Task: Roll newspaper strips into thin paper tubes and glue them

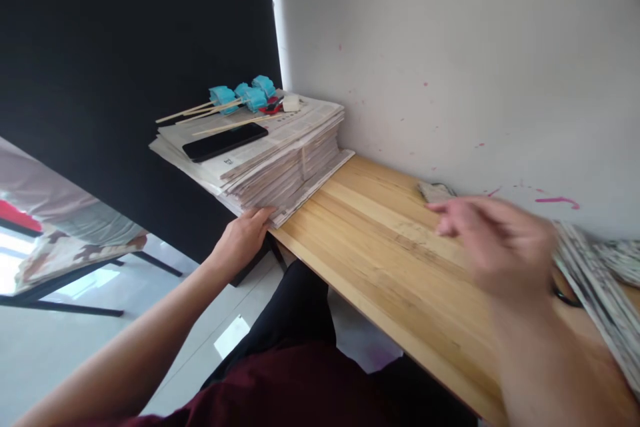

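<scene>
Maroon shirt [295, 383] shows at the bottom, below the table [380, 213]. The left hand [244, 238] touches the newspaper stack [285, 180] at its near lower corner, fingers close together, thumb unclear. The stack sits at the table's left end, 1 phone [225, 141] and blue-tipped sticks [200, 110] on top. The right hand [507, 240], blurred, hovers over wood, fingers curled; I cannot tell whether they pinch anything.

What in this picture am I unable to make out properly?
- Head view: blur on the right hand leaves its finger details unclear.
- Head view: the back of the left hand hides its palm.
- Head view: the newspaper stack's print is mostly too small to read.
- Head view: the left edge and black partition cut off another person.
</scene>
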The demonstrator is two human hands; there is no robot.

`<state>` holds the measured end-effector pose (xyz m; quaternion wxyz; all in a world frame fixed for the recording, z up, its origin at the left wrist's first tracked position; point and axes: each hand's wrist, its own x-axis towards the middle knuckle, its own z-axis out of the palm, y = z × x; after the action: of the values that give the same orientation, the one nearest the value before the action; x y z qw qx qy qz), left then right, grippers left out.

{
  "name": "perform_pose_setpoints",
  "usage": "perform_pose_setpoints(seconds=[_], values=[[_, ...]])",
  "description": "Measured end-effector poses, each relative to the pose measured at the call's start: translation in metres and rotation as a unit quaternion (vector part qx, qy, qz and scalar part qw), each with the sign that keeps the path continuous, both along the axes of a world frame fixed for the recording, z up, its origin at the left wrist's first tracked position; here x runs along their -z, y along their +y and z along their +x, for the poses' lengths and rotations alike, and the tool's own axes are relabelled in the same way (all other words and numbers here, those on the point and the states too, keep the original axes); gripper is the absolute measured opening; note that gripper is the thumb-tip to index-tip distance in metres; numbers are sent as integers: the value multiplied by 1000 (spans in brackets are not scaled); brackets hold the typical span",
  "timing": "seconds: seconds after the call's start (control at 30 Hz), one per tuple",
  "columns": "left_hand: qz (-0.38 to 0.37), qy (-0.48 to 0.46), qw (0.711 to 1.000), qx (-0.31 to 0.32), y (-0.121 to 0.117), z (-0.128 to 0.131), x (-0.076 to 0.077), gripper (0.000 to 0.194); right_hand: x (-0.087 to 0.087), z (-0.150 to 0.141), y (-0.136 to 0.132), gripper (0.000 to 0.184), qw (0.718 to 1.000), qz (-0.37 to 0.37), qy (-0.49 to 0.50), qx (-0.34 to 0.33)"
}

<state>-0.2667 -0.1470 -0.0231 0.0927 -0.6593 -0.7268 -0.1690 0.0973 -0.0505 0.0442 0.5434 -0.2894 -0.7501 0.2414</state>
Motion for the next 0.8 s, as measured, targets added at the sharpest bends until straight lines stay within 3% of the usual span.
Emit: perform_pose_setpoints(seconds=[0.13, 0.3, 0.43, 0.53, 0.67, 0.73, 0.8], values=[[11, 1, 1000, 12, 10, 1, 3, 35, 26, -6, 13, 25, 986, -51, -132, 83], [19, 40, 998, 52, 17, -4, 12, 31, 54, -8, 28, 28, 965, -3, -235, 114], [55, 66, 996, 36, 19, -3, 13, 27, 60, -7, 28, 30, 962, 1, -247, 117], [139, 57, 988, 36, 20, 6, 0, 21, 58, -11, 25, 33, 966, -31, -230, 110], [223, 16, 967, 126, 16, 37, -17, 11, 53, -22, 17, 42, 968, -203, -148, 0], [216, -30, 956, 197, 8, 60, -18, 13, 52, -29, 12, 51, 935, -322, -105, -105], [195, -61, 942, 265, -3, 82, -11, 19, 53, -35, 9, 60, 881, -420, -78, -204]])
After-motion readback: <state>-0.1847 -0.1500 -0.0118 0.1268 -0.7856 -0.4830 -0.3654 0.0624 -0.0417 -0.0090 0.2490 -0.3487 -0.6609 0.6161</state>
